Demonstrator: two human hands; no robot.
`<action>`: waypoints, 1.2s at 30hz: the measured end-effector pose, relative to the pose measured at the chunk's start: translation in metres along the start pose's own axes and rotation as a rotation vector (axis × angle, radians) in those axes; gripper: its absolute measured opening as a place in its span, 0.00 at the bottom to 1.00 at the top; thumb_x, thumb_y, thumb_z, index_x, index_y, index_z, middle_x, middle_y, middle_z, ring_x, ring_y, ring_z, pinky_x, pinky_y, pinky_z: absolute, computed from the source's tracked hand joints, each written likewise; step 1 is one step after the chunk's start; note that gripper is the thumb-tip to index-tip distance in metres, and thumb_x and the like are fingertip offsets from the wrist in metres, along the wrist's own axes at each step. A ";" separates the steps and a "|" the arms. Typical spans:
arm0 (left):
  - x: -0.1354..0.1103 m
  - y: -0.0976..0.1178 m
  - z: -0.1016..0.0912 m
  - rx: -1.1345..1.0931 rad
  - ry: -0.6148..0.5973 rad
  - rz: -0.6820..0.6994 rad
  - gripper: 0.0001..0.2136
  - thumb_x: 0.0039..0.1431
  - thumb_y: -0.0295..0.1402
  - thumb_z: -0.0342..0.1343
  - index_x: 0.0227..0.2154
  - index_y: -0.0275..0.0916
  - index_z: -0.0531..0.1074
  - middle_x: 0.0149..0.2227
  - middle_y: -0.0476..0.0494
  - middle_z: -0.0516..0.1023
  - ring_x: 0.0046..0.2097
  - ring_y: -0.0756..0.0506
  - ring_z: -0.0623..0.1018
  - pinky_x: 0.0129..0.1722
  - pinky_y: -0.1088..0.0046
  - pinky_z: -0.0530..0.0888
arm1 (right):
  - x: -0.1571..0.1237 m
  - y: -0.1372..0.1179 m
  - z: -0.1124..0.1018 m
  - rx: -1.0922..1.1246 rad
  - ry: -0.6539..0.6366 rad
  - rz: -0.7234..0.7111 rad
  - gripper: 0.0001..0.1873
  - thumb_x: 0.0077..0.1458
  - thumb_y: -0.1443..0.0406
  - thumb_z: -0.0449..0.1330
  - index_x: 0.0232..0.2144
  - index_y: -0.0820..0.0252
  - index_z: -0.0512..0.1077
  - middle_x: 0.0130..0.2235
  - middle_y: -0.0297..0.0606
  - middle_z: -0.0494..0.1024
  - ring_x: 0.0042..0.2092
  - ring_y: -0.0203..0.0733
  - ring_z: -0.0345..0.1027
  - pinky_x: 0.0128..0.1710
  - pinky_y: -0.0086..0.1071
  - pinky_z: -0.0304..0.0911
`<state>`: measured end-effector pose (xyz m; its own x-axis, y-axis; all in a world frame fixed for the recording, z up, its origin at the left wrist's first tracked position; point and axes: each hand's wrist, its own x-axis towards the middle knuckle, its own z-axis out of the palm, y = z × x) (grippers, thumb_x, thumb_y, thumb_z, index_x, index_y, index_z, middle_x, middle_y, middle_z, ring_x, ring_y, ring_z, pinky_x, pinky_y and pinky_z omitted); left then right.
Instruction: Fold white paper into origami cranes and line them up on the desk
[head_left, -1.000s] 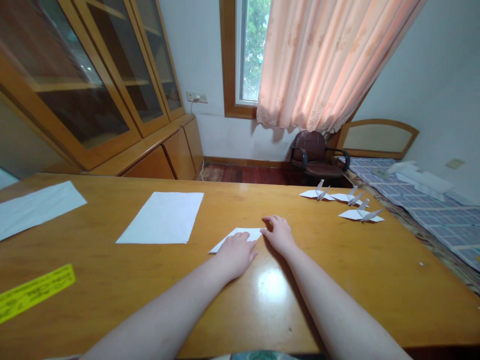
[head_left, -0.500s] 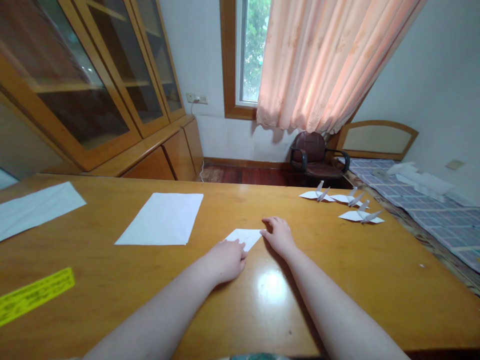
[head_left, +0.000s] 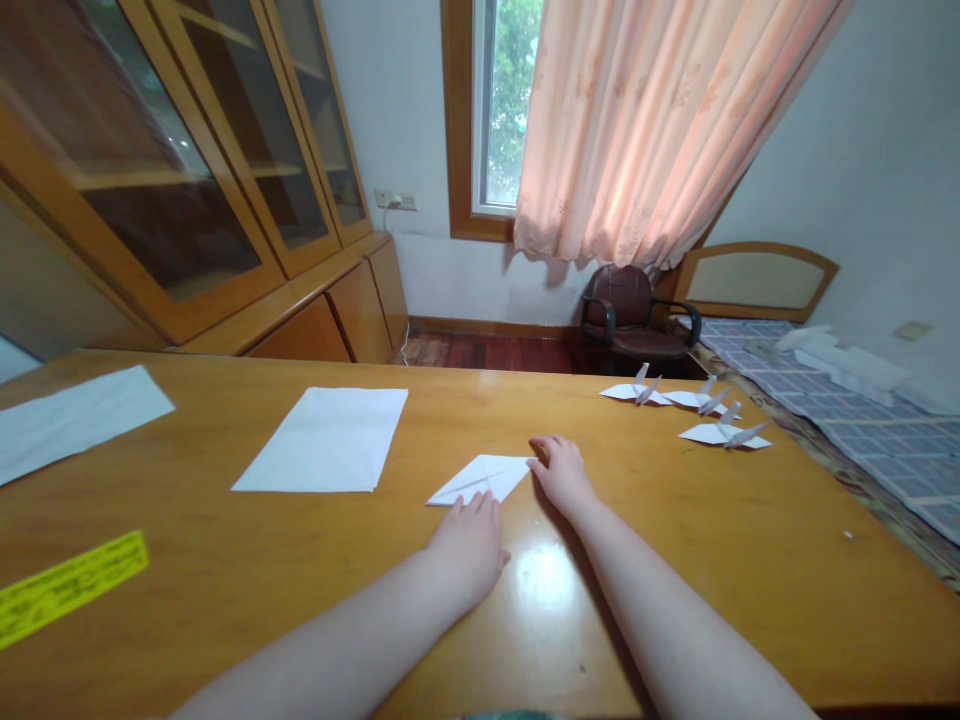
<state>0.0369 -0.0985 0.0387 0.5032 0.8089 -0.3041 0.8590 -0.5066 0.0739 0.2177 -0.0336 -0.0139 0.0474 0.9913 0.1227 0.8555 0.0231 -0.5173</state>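
Observation:
A folded white paper [head_left: 480, 478] with a crease across it lies on the wooden table [head_left: 675, 560], between my hands. My left hand [head_left: 469, 550] rests flat on the table, its fingertips at the paper's near edge. My right hand [head_left: 562, 475] lies to the right, its fingers touching the paper's right corner. Neither hand grips the paper. Farther right stand three white origami cranes [head_left: 637, 388] [head_left: 701, 398] [head_left: 724, 432]. To the left lie a flat white paper sheet [head_left: 322, 438], another white sheet [head_left: 75, 422] and a yellow printed strip [head_left: 67, 588].
The table fills the lower view, and its far edge runs past a glass-fronted wooden cabinet [head_left: 225, 170] on the left. A dark office chair [head_left: 626, 310] stands beyond the table, and a bed with a checked cover [head_left: 862, 440] lies to the right.
My left hand has drawn back off the paper toward me. The paper now spreads wider to the left, with its crease showing. My right hand has barely moved.

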 end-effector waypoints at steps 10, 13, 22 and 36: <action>0.023 -0.006 0.015 -0.041 0.127 0.103 0.31 0.57 0.43 0.51 0.60 0.32 0.57 0.62 0.34 0.58 0.63 0.37 0.57 0.62 0.54 0.52 | -0.010 -0.007 0.003 -0.082 -0.224 -0.363 0.25 0.60 0.62 0.48 0.59 0.55 0.57 0.63 0.40 0.56 0.64 0.43 0.46 0.62 0.48 0.38; 0.025 -0.007 0.027 -0.032 0.112 0.098 0.37 0.56 0.50 0.49 0.62 0.31 0.51 0.65 0.33 0.50 0.65 0.34 0.48 0.62 0.51 0.48 | -0.012 -0.009 0.002 -0.104 -0.337 -0.416 0.25 0.62 0.60 0.45 0.61 0.52 0.54 0.64 0.40 0.54 0.65 0.43 0.44 0.62 0.50 0.35; 0.027 -0.006 0.034 -0.003 0.061 -0.060 0.42 0.51 0.58 0.46 0.64 0.38 0.47 0.66 0.32 0.42 0.65 0.27 0.42 0.60 0.43 0.43 | -0.009 -0.009 0.000 -0.125 -0.371 -0.340 0.26 0.61 0.63 0.45 0.61 0.51 0.53 0.64 0.39 0.52 0.65 0.43 0.41 0.62 0.51 0.34; 0.013 -0.003 0.004 0.065 0.092 -0.361 0.36 0.50 0.48 0.56 0.55 0.23 0.63 0.56 0.18 0.64 0.57 0.28 0.64 0.54 0.52 0.60 | -0.010 -0.010 -0.003 -0.074 -0.344 -0.331 0.24 0.60 0.64 0.48 0.59 0.48 0.58 0.63 0.37 0.55 0.65 0.43 0.44 0.62 0.51 0.37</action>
<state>0.0405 -0.0876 0.0310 0.1777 0.9608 -0.2127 0.9763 -0.1992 -0.0841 0.2102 -0.0442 -0.0072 -0.3960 0.9179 -0.0237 0.8309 0.3473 -0.4347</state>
